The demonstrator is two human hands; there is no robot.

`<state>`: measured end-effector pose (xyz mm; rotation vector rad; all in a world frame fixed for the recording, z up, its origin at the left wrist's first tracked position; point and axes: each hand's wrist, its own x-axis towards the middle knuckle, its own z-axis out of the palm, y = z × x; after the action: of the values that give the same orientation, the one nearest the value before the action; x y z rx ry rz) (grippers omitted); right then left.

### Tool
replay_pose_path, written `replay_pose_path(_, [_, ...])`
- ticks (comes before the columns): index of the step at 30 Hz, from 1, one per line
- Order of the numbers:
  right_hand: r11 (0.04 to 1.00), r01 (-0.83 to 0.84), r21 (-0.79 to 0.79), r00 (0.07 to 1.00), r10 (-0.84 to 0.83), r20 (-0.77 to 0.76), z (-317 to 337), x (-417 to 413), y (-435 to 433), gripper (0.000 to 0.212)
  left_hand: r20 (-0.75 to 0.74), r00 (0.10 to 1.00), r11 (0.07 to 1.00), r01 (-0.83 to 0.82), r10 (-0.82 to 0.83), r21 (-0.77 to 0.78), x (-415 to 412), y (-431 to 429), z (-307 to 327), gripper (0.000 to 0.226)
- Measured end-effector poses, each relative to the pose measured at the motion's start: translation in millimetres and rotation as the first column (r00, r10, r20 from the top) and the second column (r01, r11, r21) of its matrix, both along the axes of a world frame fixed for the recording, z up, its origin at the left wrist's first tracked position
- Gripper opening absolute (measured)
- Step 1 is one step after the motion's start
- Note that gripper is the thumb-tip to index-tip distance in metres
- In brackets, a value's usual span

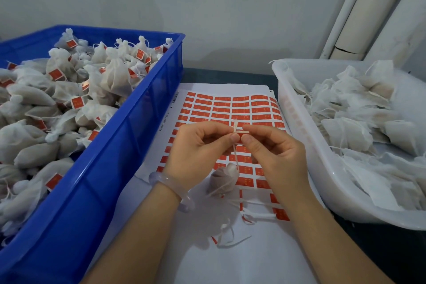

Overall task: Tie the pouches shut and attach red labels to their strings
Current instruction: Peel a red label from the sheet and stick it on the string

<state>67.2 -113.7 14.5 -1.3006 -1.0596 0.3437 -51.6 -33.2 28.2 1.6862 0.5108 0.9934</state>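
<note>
Grip first: left hand (198,145) and right hand (272,152) each pinch, thumb against forefinger, a small label (241,131) laid across a string (235,157), above the middle of the label sheet (230,104). Left of the sheet, a blue crate (110,168) is heaped with tied pouches (115,76) carrying red labels. Right of the sheet, a white tub (299,134) holds untied pouches (345,127). The sheet lies on the surface (230,76) between them. One pouch (222,178) sits at the string's lower end over the sheet's lower half; whether it hangs or rests is unclear. Peeled white strips (227,235) lie below the sheet's last labels.
</note>
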Motion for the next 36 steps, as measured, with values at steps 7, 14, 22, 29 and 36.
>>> replay_pose_path(7, [1.000,-0.006,0.001,1.000,0.006,0.018,-0.6,-0.4,-0.6,0.012,-0.035,0.999,0.997,0.002,0.001,0.074,1.1,0.7,-3.5,0.011])
replay_pose_path(14, [1.000,0.030,-0.005,0.993,-0.030,0.111,-4.6,-5.2,-0.2,0.012,-0.126,0.992,0.990,-0.006,0.024,0.143,3.6,-0.2,-6.7,0.020])
replay_pose_path(22, [0.999,-0.039,0.031,0.999,0.039,0.001,0.6,-5.9,-2.8,0.006,-0.022,0.999,0.997,-0.026,0.027,0.077,3.9,-2.3,-2.9,0.015])
replay_pose_path(29, [0.999,-0.008,0.044,0.995,0.004,0.096,-0.7,-6.2,-2.7,0.009,-0.104,0.993,0.982,-0.038,0.058,0.185,2.9,2.3,-10.5,0.021])
replay_pose_path(36, [0.997,-0.076,0.027,0.997,0.076,-0.005,0.2,-4.1,-1.2,0.021,-0.039,0.998,0.991,-0.050,0.056,0.121,1.8,0.0,-5.1,0.010])
